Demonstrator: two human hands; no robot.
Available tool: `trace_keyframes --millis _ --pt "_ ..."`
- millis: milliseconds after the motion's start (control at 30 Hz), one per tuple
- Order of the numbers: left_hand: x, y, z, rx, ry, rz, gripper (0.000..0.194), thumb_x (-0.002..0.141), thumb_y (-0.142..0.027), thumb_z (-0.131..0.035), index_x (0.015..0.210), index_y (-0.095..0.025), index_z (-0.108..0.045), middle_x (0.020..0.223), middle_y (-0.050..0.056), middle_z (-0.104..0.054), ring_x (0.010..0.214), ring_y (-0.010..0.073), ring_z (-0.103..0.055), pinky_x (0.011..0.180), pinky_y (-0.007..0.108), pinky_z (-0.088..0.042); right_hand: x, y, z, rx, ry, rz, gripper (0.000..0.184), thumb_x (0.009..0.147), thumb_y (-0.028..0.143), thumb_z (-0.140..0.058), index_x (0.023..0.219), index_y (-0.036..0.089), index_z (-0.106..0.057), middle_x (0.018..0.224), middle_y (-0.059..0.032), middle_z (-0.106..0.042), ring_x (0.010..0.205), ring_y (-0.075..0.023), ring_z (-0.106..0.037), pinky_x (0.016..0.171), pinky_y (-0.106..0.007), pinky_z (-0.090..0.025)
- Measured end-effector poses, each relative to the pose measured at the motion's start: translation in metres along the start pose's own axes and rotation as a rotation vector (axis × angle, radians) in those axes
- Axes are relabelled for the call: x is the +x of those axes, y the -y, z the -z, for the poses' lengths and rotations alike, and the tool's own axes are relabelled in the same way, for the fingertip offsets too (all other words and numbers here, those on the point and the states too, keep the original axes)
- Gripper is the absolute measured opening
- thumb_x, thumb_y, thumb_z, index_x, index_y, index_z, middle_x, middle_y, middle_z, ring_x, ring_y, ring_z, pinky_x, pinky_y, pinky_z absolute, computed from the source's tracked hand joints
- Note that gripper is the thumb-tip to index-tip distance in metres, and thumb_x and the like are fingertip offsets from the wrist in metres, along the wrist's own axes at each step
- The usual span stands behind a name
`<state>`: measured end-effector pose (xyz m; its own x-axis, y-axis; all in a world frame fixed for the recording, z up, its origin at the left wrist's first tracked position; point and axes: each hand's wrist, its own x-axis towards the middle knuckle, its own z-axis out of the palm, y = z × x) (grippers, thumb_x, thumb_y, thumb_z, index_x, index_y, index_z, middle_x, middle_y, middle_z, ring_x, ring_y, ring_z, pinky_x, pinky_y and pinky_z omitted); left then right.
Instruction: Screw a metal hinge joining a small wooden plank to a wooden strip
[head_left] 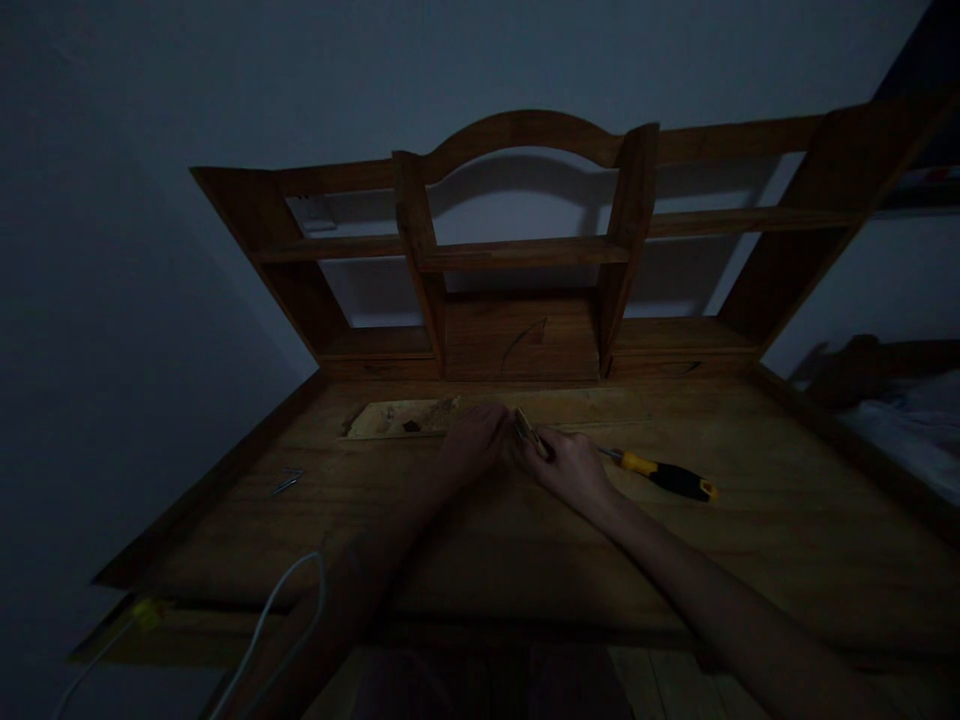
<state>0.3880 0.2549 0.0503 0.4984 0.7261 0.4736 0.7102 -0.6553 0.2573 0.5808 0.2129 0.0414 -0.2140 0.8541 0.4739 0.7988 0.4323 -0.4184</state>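
My right hand (576, 468) is closed around a small, flat, light-coloured piece (525, 424) that looks like wood, tilted upward above the desk. My left hand (474, 438) is just left of it, fingers curled in toward the piece; what they pinch is hidden in the dim light. Right of my right hand lies a screwdriver (671, 476) with a yellow and black handle, its shaft running toward the hand. A flat pale wooden strip (397, 418) with dark stains lies on the desk beyond my left hand. Several thin metal screws or nails (288, 481) rest farther left.
The wooden desk (750, 540) has a raised shelf unit (525, 255) with compartments along its back, against a wall. A white cable (264, 610) loops over the left front edge. Whitish fabric or plastic (911, 430) lies beyond the right side.
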Motion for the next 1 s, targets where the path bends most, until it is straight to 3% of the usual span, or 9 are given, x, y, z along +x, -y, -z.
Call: trace_keyframes --millis 100,267,433,633,833,1000 --pt "0.0002 0.0004 -0.0002 0.016 -0.011 0.017 0.033 0.105 -0.037 -0.030 0.094 -0.020 -0.056 0.090 0.005 -0.062 0.084 0.0197 -0.059 0.079 0.035 -0.047 0.0000 0.0005 0.0013 0.005 -0.008 0.011 0.021 0.093 0.032 -0.052 0.085 0.021 -0.069 0.068 -0.0010 -0.069 0.059 -0.0155 -0.063 0.058 -0.027 -0.032" --pt "-0.0006 -0.0007 -0.0005 -0.033 -0.041 -0.007 0.022 0.104 -0.035 -0.036 0.106 -0.021 -0.053 0.101 0.006 -0.061 0.094 0.0206 -0.058 0.083 0.035 -0.047 -0.0004 0.0009 0.0025 0.015 -0.018 0.004 0.022 0.094 0.033 -0.053 0.083 0.021 -0.069 0.065 -0.0005 -0.067 0.057 -0.0150 -0.062 0.056 -0.026 -0.030" --pt "0.0006 0.0007 -0.0024 0.012 0.000 0.005 0.030 0.106 -0.032 -0.029 0.092 -0.021 -0.053 0.093 0.005 -0.057 0.086 0.0194 -0.057 0.079 0.035 -0.047 -0.0006 0.0017 0.0012 0.017 -0.014 0.015 0.023 0.093 0.033 -0.052 0.081 0.021 -0.067 0.065 -0.0007 -0.065 0.056 -0.0145 -0.059 0.056 -0.026 -0.030" --pt "-0.0015 -0.0007 -0.0013 -0.029 -0.068 0.020 0.024 0.105 -0.038 -0.035 0.101 -0.020 -0.050 0.098 0.005 -0.057 0.091 0.0199 -0.055 0.082 0.034 -0.046 -0.0004 -0.0002 0.0005 0.027 -0.006 0.006 0.021 0.094 0.032 -0.052 0.084 0.020 -0.067 0.066 -0.0004 -0.066 0.057 -0.0147 -0.060 0.057 -0.027 -0.031" --pt "-0.0010 0.0010 -0.0038 0.047 0.002 0.051 0.031 0.106 -0.035 -0.027 0.096 -0.019 -0.052 0.094 0.005 -0.057 0.085 0.0192 -0.055 0.077 0.034 -0.044 -0.0001 -0.0001 0.0016 0.016 -0.006 0.012 0.024 0.094 0.032 -0.052 0.079 0.020 -0.066 0.065 -0.0001 -0.066 0.056 -0.0137 -0.059 0.056 -0.027 -0.029" --pt "-0.0003 -0.0008 -0.0034 -0.036 -0.008 0.076 0.026 0.105 -0.037 -0.033 0.107 -0.019 -0.051 0.102 0.006 -0.059 0.092 0.0196 -0.057 0.081 0.033 -0.045 0.0015 -0.0026 0.0028 0.006 -0.026 0.003 0.024 0.094 0.033 -0.052 0.080 0.020 -0.067 0.065 -0.0008 -0.067 0.057 -0.0149 -0.061 0.058 -0.027 -0.030"
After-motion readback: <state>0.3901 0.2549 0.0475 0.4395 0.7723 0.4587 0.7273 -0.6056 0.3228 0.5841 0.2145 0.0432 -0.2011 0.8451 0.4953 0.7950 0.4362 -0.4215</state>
